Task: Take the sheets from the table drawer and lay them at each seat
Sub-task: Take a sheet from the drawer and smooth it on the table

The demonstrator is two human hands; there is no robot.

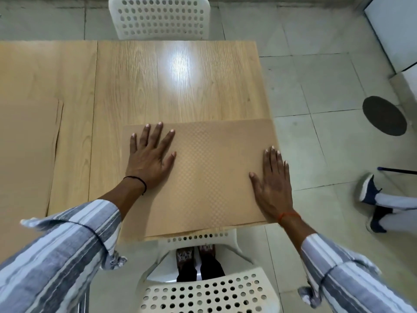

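A tan sheet (203, 177) with a fine chequered texture lies flat on the near right corner of the wooden table (158, 86), in front of the near white chair (203, 292). My left hand (150, 154) presses flat on the sheet's left part, fingers spread. Along the sheet's right edge, at the table's side, my right hand (274, 184) lies flat with straight fingers. More tan sheets (24, 166) lie stacked at the table's left. No drawer is in view.
A second white perforated chair (159, 16) stands at the table's far side. On the tiled floor to the right are a dark round disc (384, 115), another person's shoes (372, 202) and a white cabinet (397, 30).
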